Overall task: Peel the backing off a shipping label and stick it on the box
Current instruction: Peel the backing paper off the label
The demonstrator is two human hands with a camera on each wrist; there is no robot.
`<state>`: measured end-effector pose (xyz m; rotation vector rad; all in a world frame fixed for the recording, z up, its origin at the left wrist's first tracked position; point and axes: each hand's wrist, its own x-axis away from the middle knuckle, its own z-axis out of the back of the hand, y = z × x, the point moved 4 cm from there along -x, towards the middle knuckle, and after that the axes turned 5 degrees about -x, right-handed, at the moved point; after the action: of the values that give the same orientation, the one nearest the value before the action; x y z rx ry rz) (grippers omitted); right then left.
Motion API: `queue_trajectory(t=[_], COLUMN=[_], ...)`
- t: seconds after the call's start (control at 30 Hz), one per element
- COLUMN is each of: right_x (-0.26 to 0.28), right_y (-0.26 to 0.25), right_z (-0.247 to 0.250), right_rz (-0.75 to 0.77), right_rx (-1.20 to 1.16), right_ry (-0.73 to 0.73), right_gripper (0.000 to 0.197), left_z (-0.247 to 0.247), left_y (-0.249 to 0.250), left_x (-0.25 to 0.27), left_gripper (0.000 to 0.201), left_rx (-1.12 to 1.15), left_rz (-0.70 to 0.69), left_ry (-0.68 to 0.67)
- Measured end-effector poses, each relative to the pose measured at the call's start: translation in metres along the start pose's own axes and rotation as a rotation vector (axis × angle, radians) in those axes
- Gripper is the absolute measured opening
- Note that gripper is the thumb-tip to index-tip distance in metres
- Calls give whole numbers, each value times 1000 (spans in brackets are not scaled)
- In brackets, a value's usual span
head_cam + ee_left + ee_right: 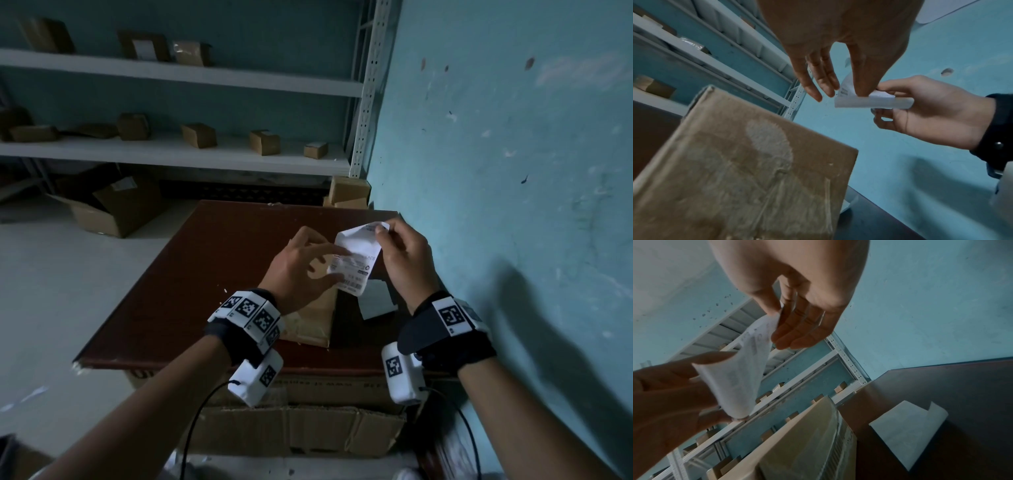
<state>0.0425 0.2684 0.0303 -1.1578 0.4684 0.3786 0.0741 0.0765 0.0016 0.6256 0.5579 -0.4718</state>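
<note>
I hold a white printed shipping label [356, 260] in the air with both hands, above a brown cardboard box [315, 318] that lies on the dark red-brown table [191, 291]. My left hand [334, 265] pinches the label's lower left edge between thumb and fingers. My right hand [380, 233] pinches its curled top corner. In the left wrist view, the left hand [846, 92] grips the label [869, 102] over the box [748, 170]. From the right wrist, the right hand [779, 316] holds the bent label [744, 369]. A blank white sheet [906, 431] lies on the table beside the box [797, 443].
A teal wall [513, 171] stands close on the right of the table. White shelves [171, 150] with several small cartons run along the back. An open carton [113, 209] sits on the floor at left. Flattened cardboard [301, 431] lies under the table's near edge.
</note>
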Motion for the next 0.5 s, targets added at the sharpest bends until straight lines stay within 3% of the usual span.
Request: queue_trajectory(t=[0.3,0.5], right_x=[1,1], right_y=[6,4], right_z=[2,3], right_rz=[-135,-186], right_rx=[-135,-180], right_ry=[5,42], right_gripper=[22,21], left_z=[1,0], left_y=[-1,2], left_x=[3,3], left_gripper=[71,76], left_rx=[203,355], left_rz=[150,216], left_ry=[-245,-271])
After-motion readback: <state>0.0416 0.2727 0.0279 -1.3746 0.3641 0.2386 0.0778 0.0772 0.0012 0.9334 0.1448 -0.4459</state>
